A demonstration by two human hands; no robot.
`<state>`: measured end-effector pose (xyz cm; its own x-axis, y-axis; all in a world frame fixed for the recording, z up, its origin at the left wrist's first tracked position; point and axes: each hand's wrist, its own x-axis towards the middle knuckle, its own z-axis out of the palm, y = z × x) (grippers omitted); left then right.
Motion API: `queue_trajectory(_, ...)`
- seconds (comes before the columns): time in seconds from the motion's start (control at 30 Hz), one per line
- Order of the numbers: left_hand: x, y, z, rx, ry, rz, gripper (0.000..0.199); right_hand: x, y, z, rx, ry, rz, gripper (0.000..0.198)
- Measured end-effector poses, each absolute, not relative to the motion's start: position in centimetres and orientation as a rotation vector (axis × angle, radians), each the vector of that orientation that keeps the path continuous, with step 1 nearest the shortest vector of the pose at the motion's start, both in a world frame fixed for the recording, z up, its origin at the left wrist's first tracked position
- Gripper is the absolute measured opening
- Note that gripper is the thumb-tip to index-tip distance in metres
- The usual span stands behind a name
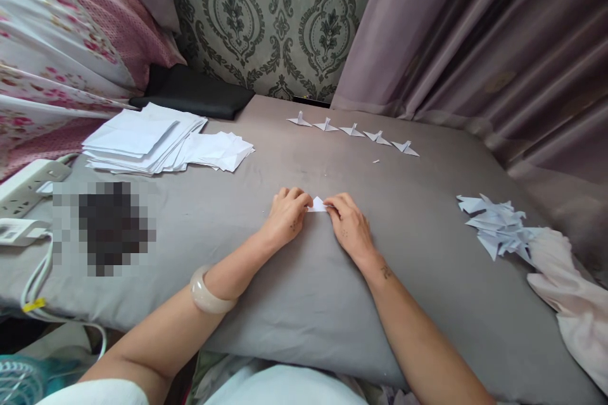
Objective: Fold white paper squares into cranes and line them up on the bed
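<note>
Fingers (304,199) of the left hand (287,214) pinch one end of a small folded paper (318,204), and those of the right hand (352,226) are closed on its other end — the thumbs are mostly hidden. The paper is between the hands, over the middle of the grey cloth (304,291); whether it rests there or sits just above, I cannot tell. Its peak points away from the person, its straight edge nearer. From that shape, the step in hand looks like folding or creasing; each piece in the row (352,131) beyond has spread points and an upright part, which this one does not show. The next move seems to call for even edges and a firm press along the crease — a slip could skew it. Sheets (128,133) lie left, a pile (498,226) of folded pieces right.
</note>
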<state>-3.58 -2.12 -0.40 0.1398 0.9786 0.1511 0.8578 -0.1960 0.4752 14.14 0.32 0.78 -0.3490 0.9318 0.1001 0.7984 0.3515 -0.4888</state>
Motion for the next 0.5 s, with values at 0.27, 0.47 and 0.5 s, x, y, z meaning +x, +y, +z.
queue_trajectory(0.27, -3.5, -2.5, 1.1, 2.417, 1.669, 0.393, 0.038, 14.9, -0.5, 1.1, -1.457, -2.5, 0.306, 0.035)
queue_trajectory(0.47, -3.5, -2.7, 1.2, 2.324, 1.688, 0.539, 0.025, 15.9, -0.8, 1.8, -1.543, -2.454, 0.314, 0.035)
queue_trajectory(0.5, -3.5, -2.7, 1.2, 2.298, 1.695, 0.564, 0.023, 15.9, -0.9, 1.9, -1.555, -2.444, 0.318, 0.035)
